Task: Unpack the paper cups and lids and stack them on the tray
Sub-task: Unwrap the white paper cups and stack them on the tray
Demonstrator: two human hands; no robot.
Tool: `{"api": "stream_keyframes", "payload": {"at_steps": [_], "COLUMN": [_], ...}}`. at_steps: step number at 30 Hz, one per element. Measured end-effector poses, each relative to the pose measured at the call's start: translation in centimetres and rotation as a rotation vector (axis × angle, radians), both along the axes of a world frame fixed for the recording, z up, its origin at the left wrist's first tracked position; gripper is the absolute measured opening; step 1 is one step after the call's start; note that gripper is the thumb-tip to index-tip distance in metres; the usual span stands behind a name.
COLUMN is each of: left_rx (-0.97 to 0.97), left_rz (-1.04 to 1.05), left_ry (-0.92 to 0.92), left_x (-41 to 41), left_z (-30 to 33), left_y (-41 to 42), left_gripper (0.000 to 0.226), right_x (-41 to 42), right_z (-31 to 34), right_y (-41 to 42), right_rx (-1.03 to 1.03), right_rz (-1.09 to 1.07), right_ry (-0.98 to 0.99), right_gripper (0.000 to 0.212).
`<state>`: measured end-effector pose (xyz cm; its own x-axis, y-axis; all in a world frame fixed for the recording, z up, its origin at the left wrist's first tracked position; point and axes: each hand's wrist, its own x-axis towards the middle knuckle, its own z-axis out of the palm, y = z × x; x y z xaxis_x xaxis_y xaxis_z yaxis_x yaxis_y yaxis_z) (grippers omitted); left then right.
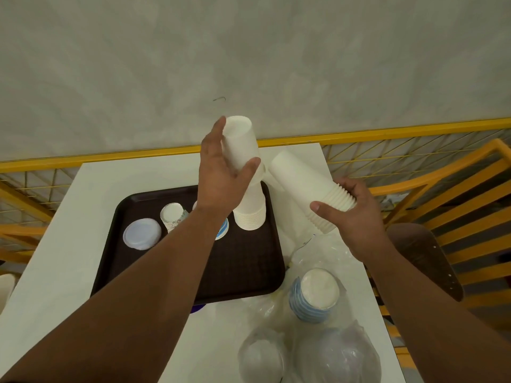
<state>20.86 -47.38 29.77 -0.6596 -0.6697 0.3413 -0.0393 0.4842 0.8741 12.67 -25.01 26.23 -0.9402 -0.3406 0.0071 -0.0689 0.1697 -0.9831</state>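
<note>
Here, left hand [221, 172] steadies the tray [138, 261] stack [246, 172], fingers loosely curled; right hand [356, 214] grips 1 nested cup sleeve [307, 189] at its stiff rims: light, crushable walls.

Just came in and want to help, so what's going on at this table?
A person is unpacking paper cups onto a dark tray. The left hand holds the top of a tall stack of white cups standing upside down on the tray. The right hand grips a second white stack, tilted in the air beside it. A pile of lids and printed cups already sit on the tray; more wrapped cups wait in plastic.
</note>
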Motion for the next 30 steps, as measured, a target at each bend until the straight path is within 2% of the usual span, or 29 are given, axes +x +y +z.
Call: {"api": "stream_keyframes", "payload": {"at_steps": [4, 11, 15, 18, 21, 23, 26, 28, 30], "left_rx": [-0.021, -0.073, -0.126, -0.129, 0.118, 0.366, 0.728, 0.854, 0.870], "left_rz": [-0.001, -0.075, -0.084, -0.003, 0.024, -0.050, -0.104, -0.065, -0.004], "left_ry": [-0.015, -0.368, -0.395, -0.245, 0.019, 0.035, 0.068, 0.101, 0.097], "left_x": [0.0, 1.5, 1.5, 1.4, 1.1, 0.7, 0.4, 0.2, 0.1], "left_z": [-1.1, -4.5, -4.1, -2.2, 0.7, 2.3, 3.2, 3.3, 3.1], "left_y": [0.0, 0.9, 0.3, 1.0, 3.7, 5.5, 7.2, 7.4, 7.4], "left_gripper": [0.071, 0.071, 0.063, 0.058, 0.056, 0.054, 0.049, 0.046, 0.041], "right_x": [-0.1, 0.3, 0.4, 0.4, 0.7, 1.0, 1.3, 1.4, 1.6], "right_z": [-0.3, -0.4, -0.2, 0.3, 1.2, 2.0, 2.7, 2.6, 2.4], "right_y": [0.3, 0.4, 0.3, -0.1, -0.9, -1.3, -1.8, -1.8, -1.8], "right_rx": [0.001, -0.045, -0.164, -0.278, -0.398, -0.467, -0.462, -0.411, -0.331], "right_rz": [0.001, 0.022, 0.055, 0.080, 0.142, 0.183, 0.237, 0.237, 0.208], "right_ry": [-0.019, -0.080, -0.175, -0.262, -0.346, -0.395, -0.427, -0.391, -0.258], "right_gripper": [0.066, 0.080, 0.074, 0.082, 0.092, 0.091, 0.089, 0.082, 0.069]}}
